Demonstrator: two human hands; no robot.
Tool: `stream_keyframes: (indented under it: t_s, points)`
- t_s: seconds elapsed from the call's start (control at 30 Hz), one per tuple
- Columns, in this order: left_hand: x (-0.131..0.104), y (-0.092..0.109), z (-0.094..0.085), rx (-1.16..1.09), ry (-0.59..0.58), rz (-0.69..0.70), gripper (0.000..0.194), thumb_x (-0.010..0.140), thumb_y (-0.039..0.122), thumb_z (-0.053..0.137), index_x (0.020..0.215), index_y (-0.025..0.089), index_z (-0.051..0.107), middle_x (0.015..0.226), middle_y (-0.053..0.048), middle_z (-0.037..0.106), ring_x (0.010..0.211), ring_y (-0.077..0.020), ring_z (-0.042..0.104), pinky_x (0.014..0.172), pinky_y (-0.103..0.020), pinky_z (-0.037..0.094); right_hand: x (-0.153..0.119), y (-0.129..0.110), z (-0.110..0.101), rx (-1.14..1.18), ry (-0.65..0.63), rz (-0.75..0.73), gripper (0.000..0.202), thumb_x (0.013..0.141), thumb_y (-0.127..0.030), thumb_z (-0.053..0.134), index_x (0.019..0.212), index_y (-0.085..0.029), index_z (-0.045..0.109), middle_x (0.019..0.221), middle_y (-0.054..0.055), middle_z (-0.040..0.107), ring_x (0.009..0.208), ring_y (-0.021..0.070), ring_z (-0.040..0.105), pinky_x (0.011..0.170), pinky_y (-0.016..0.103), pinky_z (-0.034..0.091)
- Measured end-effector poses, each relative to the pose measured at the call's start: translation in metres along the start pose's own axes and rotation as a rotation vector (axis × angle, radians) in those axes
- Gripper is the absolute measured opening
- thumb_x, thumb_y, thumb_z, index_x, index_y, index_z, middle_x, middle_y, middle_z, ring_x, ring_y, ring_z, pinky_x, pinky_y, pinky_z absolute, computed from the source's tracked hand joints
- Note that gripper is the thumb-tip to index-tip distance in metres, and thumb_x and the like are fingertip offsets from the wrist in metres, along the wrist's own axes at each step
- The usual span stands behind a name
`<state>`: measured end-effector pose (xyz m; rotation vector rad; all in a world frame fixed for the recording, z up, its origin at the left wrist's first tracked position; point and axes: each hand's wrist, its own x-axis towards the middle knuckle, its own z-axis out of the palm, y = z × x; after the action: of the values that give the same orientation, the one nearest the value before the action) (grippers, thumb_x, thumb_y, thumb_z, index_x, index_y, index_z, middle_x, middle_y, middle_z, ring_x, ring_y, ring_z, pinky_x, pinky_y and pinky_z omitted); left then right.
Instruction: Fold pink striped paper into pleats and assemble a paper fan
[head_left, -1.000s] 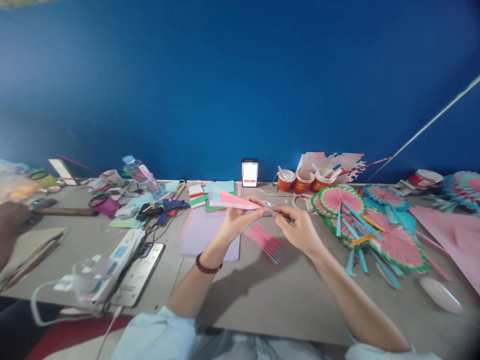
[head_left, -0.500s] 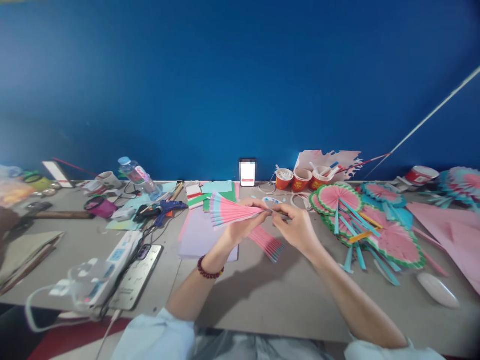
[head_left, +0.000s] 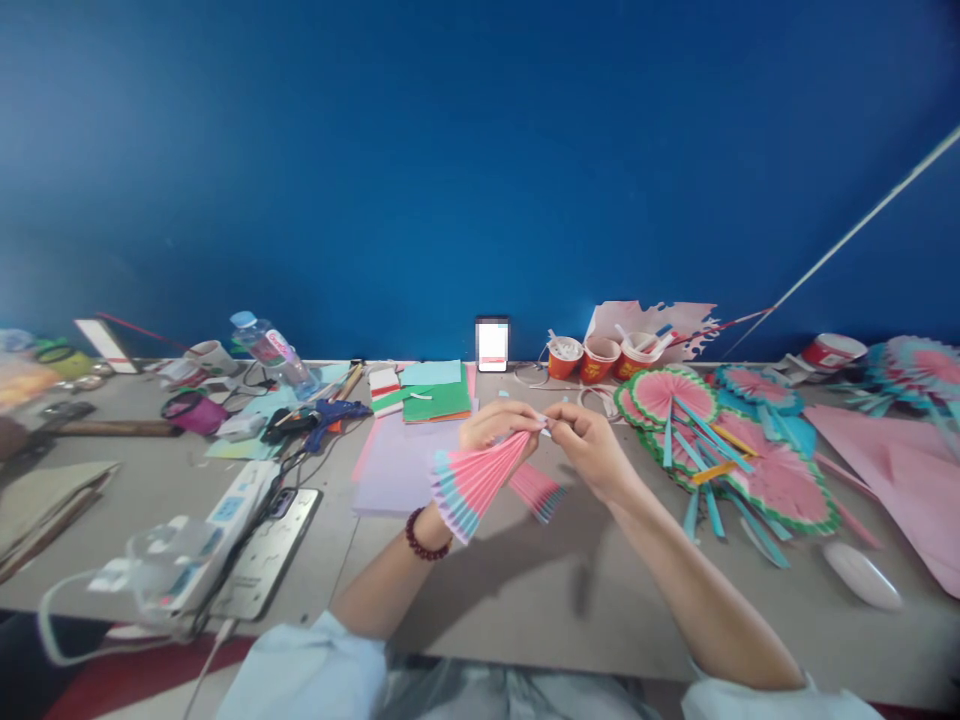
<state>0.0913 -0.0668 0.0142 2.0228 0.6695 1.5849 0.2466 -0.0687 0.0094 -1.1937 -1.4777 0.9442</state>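
Pleated paper fan (head_left: 480, 480), pink with a blue outer edge, hangs spread from my left hand (head_left: 501, 425), whose fingers pinch its gathered end. My right hand (head_left: 589, 445) is closed in a pinch right at that same end, fingertips nearly touching those of the left. A small pale bit shows between the fingertips, too small to name. Beneath the hands, a second pleated paper piece (head_left: 538, 490) in pink with a blue edge lies on the table, partly covered by the fan and left hand.
Finished paper fans (head_left: 720, 440) are piled at the right beside pink sheets (head_left: 892, 450). Red paper cups (head_left: 600, 360) stand along the wall near a phone (head_left: 493, 345). Coloured paper (head_left: 405, 465), a glue gun (head_left: 326, 420), a bottle (head_left: 274, 350) and a power strip (head_left: 217, 540) lie leftward.
The fan in my left hand has swung from pointing left to hanging down and left, its pleats now facing me. My right hand has shifted slightly and stays at the fan's gathered end.
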Motion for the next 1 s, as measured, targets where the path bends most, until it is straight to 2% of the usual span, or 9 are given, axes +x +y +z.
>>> stream_keyframes:
  t_s: [0.17, 0.23, 0.27, 0.4, 0.53, 0.77, 0.87, 0.93, 1.0]
  points:
    - [0.0, 0.013, -0.004, -0.107, -0.004, -0.13, 0.006, 0.075, 0.017, 0.068, 0.079, 0.02, 0.071, 0.088, -0.005, 0.07, 0.08, -0.0154, 0.066, 0.076, -0.028, 0.052, 0.021, 0.025, -0.008, 0.122, 0.098, 0.161, 0.021, 0.071, -0.035, 0.053, 0.066, -0.017, 0.064, 0.044, -0.006, 0.041, 0.045, 0.0091, 0.034, 0.047, 0.023, 0.031]
    - [0.003, 0.014, -0.007, -0.234, 0.04, -0.24, 0.003, 0.074, 0.019, 0.07, 0.077, 0.02, 0.07, 0.086, -0.006, 0.069, 0.08, -0.0161, 0.065, 0.074, -0.028, 0.052, 0.03, 0.04, -0.01, 0.095, -0.008, 0.16, 0.026, 0.072, -0.039, 0.053, 0.071, -0.016, 0.066, 0.046, -0.004, 0.046, 0.046, 0.0097, 0.038, 0.048, 0.023, 0.033]
    - [0.005, 0.012, -0.008, -0.312, 0.067, -0.32, 0.004, 0.073, 0.021, 0.07, 0.076, 0.019, 0.069, 0.085, -0.006, 0.069, 0.08, -0.0164, 0.065, 0.073, -0.028, 0.053, 0.034, 0.049, -0.01, 0.04, -0.047, 0.136, 0.028, 0.074, -0.039, 0.052, 0.072, -0.015, 0.066, 0.052, -0.002, 0.052, 0.049, 0.011, 0.044, 0.05, 0.024, 0.036]
    - [0.011, 0.002, -0.009, -0.523, 0.126, -0.572, 0.014, 0.066, 0.025, 0.076, 0.07, 0.016, 0.066, 0.078, -0.005, 0.067, 0.074, -0.0156, 0.065, 0.069, -0.028, 0.053, 0.043, 0.077, -0.005, -0.502, 0.061, -0.077, 0.023, 0.075, -0.032, 0.049, 0.071, -0.018, 0.066, 0.072, 0.005, 0.066, 0.071, 0.0186, 0.058, 0.068, 0.029, 0.044]
    - [0.013, -0.002, -0.009, -0.59, 0.104, -0.692, 0.017, 0.063, 0.025, 0.078, 0.069, 0.016, 0.066, 0.075, -0.003, 0.068, 0.073, -0.0156, 0.065, 0.07, -0.029, 0.052, 0.045, 0.097, -0.002, -0.645, 0.087, -0.111, 0.022, 0.077, -0.028, 0.05, 0.075, -0.014, 0.067, 0.078, 0.011, 0.065, 0.083, 0.0241, 0.055, 0.082, 0.036, 0.041]
    - [0.013, -0.011, -0.008, -0.62, 0.083, -0.746, 0.021, 0.06, 0.026, 0.08, 0.071, 0.015, 0.065, 0.073, -0.004, 0.07, 0.072, -0.0163, 0.066, 0.074, -0.031, 0.052, 0.045, 0.126, 0.001, -0.755, -0.06, -0.147, 0.021, 0.081, -0.02, 0.049, 0.077, -0.013, 0.069, 0.085, 0.013, 0.064, 0.086, 0.0231, 0.055, 0.086, 0.037, 0.04]
    - [0.014, -0.014, -0.008, -0.568, 0.085, -0.737, 0.021, 0.062, 0.028, 0.079, 0.073, 0.015, 0.065, 0.074, -0.003, 0.069, 0.074, -0.0162, 0.066, 0.073, -0.03, 0.051, 0.045, 0.116, -0.002, -0.764, -0.116, -0.154, 0.018, 0.081, -0.025, 0.054, 0.082, -0.014, 0.069, 0.091, 0.011, 0.064, 0.09, 0.0224, 0.056, 0.088, 0.036, 0.041]
    - [0.015, -0.018, -0.01, -0.523, 0.081, -0.72, 0.021, 0.065, 0.029, 0.077, 0.075, 0.015, 0.065, 0.077, -0.004, 0.069, 0.077, -0.0167, 0.066, 0.074, -0.03, 0.051, 0.042, 0.09, -0.007, -0.771, -0.137, -0.162, 0.02, 0.08, -0.029, 0.058, 0.087, -0.014, 0.068, 0.098, 0.013, 0.064, 0.095, 0.0238, 0.056, 0.089, 0.036, 0.04]
    - [0.015, -0.023, -0.013, -0.487, 0.079, -0.699, 0.02, 0.067, 0.03, 0.075, 0.076, 0.015, 0.065, 0.079, -0.004, 0.068, 0.079, -0.0165, 0.066, 0.075, -0.03, 0.051, 0.031, 0.051, -0.01, -0.802, -0.207, -0.17, 0.02, 0.08, -0.033, 0.058, 0.086, -0.016, 0.068, 0.092, 0.012, 0.065, 0.09, 0.0238, 0.058, 0.083, 0.034, 0.043]
